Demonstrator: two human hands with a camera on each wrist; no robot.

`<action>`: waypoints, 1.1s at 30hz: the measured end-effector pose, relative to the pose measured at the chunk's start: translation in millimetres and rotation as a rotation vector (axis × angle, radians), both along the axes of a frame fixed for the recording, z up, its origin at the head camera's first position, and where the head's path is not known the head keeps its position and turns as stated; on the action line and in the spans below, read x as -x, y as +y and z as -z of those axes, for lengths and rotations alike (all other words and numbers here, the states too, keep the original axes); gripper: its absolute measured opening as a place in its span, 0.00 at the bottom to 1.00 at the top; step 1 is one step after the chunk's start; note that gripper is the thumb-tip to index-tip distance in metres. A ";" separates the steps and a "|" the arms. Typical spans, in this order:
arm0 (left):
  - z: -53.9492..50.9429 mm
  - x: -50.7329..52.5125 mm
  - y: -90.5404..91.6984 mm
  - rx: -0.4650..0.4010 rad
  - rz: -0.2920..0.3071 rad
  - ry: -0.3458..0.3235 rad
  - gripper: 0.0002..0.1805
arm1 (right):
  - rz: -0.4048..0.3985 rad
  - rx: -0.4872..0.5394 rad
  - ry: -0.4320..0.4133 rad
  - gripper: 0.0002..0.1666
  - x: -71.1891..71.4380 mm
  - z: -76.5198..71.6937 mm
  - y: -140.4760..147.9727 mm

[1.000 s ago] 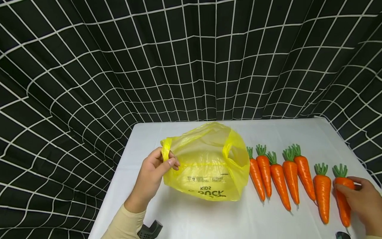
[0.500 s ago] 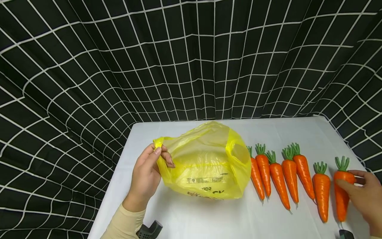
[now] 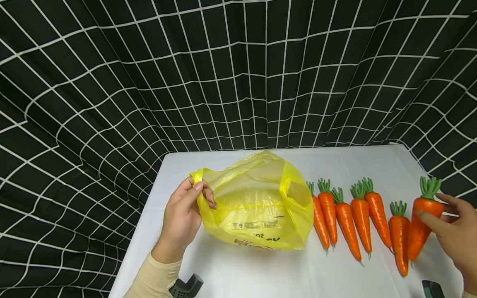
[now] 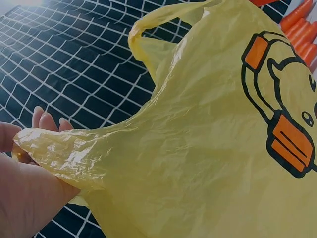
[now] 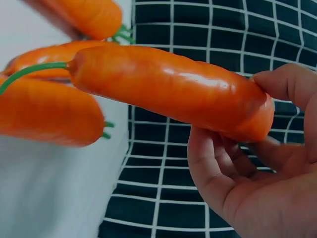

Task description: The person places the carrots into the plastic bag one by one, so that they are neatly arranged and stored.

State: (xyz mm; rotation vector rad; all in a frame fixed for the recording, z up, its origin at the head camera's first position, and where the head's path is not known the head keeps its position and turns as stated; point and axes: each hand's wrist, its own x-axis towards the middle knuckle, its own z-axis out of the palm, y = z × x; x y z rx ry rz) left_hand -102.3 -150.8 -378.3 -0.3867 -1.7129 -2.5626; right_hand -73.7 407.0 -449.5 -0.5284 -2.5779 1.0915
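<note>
A translucent yellow plastic bag (image 3: pixel 253 207) gapes toward me near the middle of the table, dark lettering on its lower side. My left hand (image 3: pixel 184 219) pinches the bag's left handle; in the left wrist view the handle runs between thumb and fingers, and a cartoon print shows on the bag. At the far right, my right hand (image 3: pixel 456 227) grips an orange carrot (image 3: pixel 425 217) near its green top, with thumb on one side and fingers on the other. In the right wrist view the carrot (image 5: pixel 173 89) is held above the table, its thin tail pointing left.
Several more carrots lie in a row between the bag and my right hand, the nearest carrot (image 3: pixel 400 240) just left of the held one. A white cloth covers the table (image 3: pixel 238 273). Black gridded curtains (image 3: pixel 223 82) rise behind and at the sides.
My right hand has lifted the rightmost carrot off the table and moved it up and slightly left. My left hand has drawn the bag's handle a little leftward, widening the mouth.
</note>
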 end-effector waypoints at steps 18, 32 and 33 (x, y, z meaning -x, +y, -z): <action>1.9 3.0 0.4 -0.061 0.005 0.021 0.08 | -0.141 0.059 -0.087 0.38 4.2 -24.4 -38.6; 2.4 2.5 0.4 -0.065 0.006 0.015 0.08 | -0.218 0.137 -0.039 0.40 2.1 -35.1 -70.6; 2.5 2.4 0.4 -0.063 0.005 0.014 0.08 | -0.225 0.136 -0.027 0.39 1.7 -36.4 -72.2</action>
